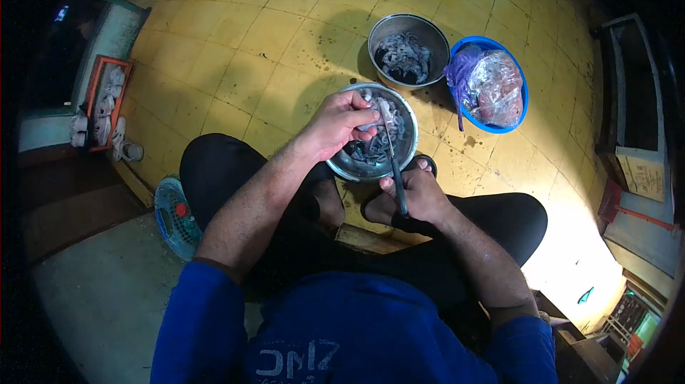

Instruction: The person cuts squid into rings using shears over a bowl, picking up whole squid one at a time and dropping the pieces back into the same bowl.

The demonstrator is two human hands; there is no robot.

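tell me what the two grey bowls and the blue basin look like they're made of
Near bowl and far bowl: likely steel or aluminium, with dull grey sheen and thin bright rims. Blue basin: probably plastic, with uniform saturated colour and a smooth rim.

Open tiled floor [235,49] lies to the left of the near bowl [408,143], free for a hand to pass. Ahead and right, passage is blocked by a second steel bowl [435,34] and a blue basin [519,109] standing just beside each other. Both knees and a blue basket [175,216] hem the near side.
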